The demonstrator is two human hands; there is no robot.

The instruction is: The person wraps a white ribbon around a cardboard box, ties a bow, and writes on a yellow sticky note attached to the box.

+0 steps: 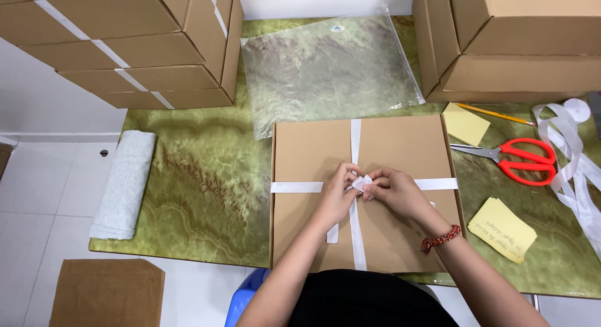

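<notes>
White ribbon [354, 145] crosses over a flat brown box [313, 152] lying on the green marbled table [200, 177]. From the head view we see our left hand [338, 192] and right hand [391, 190] meet at the crossing, fingers of both pinched on the ribbon's knot. Red scissors [526, 159] and yellow cards [501, 230] lie to the right.

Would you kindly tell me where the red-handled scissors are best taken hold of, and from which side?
Take the red-handled scissors by the two red loops, coming from the right. They lie flat on the green marbled table with the loops pointing right and the blades pointing left toward the flat cardboard box. The right hand is nearest, though it is pinching the white ribbon.
</notes>
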